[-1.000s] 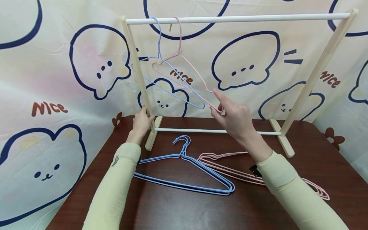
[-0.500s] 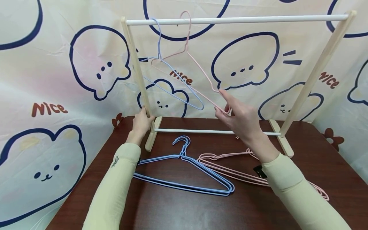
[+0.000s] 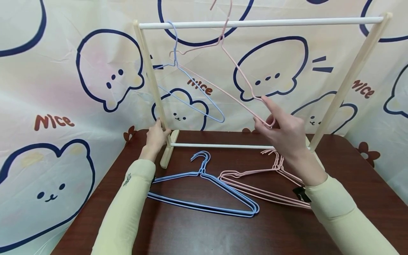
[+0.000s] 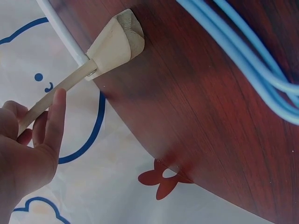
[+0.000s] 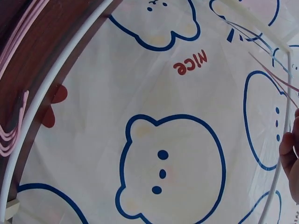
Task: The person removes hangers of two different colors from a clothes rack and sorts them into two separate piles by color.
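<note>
My right hand pinches the lower right corner of a pink hanger between fingers and thumb. That hanger is tilted, its hook above the rack's white top bar and partly out of the head view. My left hand grips the lower part of the rack's left wooden post; the left wrist view shows fingers around the post. From the bar's left end hangs a blue hanger. At the right wrist view's edge, part of the right hand shows beside the pink hanger's wire.
On the dark wooden table lie a stack of blue hangers and, to its right, a stack of pink hangers partly behind the right wrist. The rack's lower white rod runs behind them. A patterned cloth hangs behind.
The pink hanger has moved right and up with my right hand; its hook, earlier at the top bar, now stands above it. My left hand has stayed on the post.
</note>
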Demonstrator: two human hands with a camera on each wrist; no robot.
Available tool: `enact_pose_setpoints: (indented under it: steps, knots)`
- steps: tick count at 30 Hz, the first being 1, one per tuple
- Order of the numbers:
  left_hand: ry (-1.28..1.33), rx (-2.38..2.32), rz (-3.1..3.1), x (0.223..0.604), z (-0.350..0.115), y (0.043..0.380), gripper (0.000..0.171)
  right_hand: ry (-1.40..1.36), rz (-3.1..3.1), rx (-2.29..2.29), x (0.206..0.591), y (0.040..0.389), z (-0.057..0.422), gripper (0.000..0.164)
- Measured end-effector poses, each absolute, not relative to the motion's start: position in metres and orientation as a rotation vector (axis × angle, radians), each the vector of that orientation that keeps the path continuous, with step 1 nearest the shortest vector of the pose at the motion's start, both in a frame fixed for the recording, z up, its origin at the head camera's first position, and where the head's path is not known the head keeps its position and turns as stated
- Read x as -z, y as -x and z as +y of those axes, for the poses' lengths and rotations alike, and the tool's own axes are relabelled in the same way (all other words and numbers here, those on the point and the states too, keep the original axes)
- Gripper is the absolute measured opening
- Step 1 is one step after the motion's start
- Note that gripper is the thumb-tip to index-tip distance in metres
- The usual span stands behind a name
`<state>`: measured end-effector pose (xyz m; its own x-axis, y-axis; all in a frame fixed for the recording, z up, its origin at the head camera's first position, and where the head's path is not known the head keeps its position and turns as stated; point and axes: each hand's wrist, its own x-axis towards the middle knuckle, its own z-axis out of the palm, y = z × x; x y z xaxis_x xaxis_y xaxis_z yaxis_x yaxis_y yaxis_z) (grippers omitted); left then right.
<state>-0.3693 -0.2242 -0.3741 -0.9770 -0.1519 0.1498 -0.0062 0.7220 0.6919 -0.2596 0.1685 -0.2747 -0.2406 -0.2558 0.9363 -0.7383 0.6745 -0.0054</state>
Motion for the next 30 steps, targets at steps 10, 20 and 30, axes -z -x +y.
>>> enact_pose_setpoints:
  steps: [10,20,30]
  knots:
    - [-0.16,1.076,-2.745,0.374,-0.224,0.371,0.043,-0.667,-1.786,-0.697,0.283,0.236,0.199,0.049]
    - [-0.173,1.064,-2.748,0.375,-0.224,0.37,0.044,-0.6,-1.753,-0.742,0.294,0.216,0.222,0.047]
    - [-0.157,1.082,-2.743,0.375,-0.224,0.371,0.042,-0.523,-1.731,-0.798,0.306,0.188,0.248,0.049]
